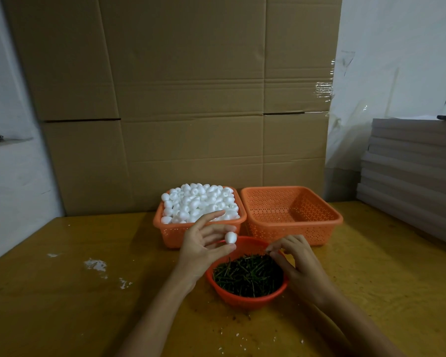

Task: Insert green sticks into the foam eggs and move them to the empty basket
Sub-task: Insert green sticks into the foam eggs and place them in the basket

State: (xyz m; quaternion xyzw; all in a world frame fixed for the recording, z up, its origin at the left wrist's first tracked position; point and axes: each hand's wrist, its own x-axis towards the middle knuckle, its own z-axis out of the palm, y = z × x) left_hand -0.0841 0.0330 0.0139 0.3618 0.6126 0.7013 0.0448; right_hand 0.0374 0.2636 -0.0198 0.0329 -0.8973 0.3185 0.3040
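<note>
Hands meet low in the head view, above a round orange-red bowl (242, 303) that stands on a yellow-brown wooden table (75, 300); the bowl is heaped with short dark green sticks (247, 275), lying crosswise in a loose tangle; the left hand (204, 244) is raised palm-in just above the bowl's far left rim, its thumb and middle fingers curled to pinch one white foam egg (231, 237), while the index finger points straight out towards the baskets behind; the right hand (298, 265) hangs over the bowl's right side with its fingers bent and the tips of thumb and forefinger drawn together near the far rim; whether a stick sits between those tips is too small to tell; the egg and the right fingertips are near each other but apart; behind the bowl, a rectangular orange perforated basket (174, 237) is piled above its rim with white foam eggs (198, 204); just beside it on the right, side by side against it, stands the empty basket (294, 234) of the same make; white foam crumbs (95, 264) speckle the table to the left, and smaller bits lie near the front edge; tall brown cardboard sheets (178, 99), patched with clear tape (323, 90), rise behind the baskets; a stack of grey boards (410, 163) fills the right edge.
</note>
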